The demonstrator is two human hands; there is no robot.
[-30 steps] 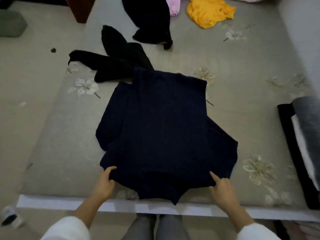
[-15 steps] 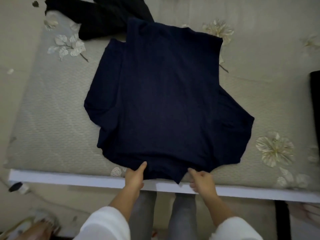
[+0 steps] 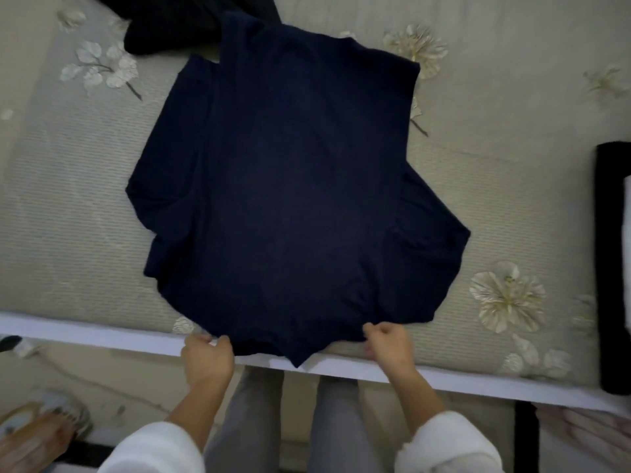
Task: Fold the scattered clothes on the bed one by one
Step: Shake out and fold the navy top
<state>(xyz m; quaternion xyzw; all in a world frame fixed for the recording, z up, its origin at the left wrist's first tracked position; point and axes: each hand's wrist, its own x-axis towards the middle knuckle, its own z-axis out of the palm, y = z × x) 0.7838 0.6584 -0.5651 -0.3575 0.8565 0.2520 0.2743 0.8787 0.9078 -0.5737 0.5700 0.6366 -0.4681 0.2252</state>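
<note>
Soft matt cloth on a ribbed bed cover.
The dark navy-blue cloth garment (image 3: 290, 199) looks soft, matt and finely knitted, with faint folds. The grey-beige bed cover (image 3: 68, 216) under it is woven cloth with fine raised ribs, and its pale printed flowers (image 3: 508, 295) have a slight sheen. The white bed edge (image 3: 102, 336) is smooth and hard-looking; its material is unclear. The black garment (image 3: 164, 25) is matt cloth. The white sleeves (image 3: 447, 445) look fuzzy, and the grey trousers (image 3: 246, 421) are plain matt cloth.
</note>
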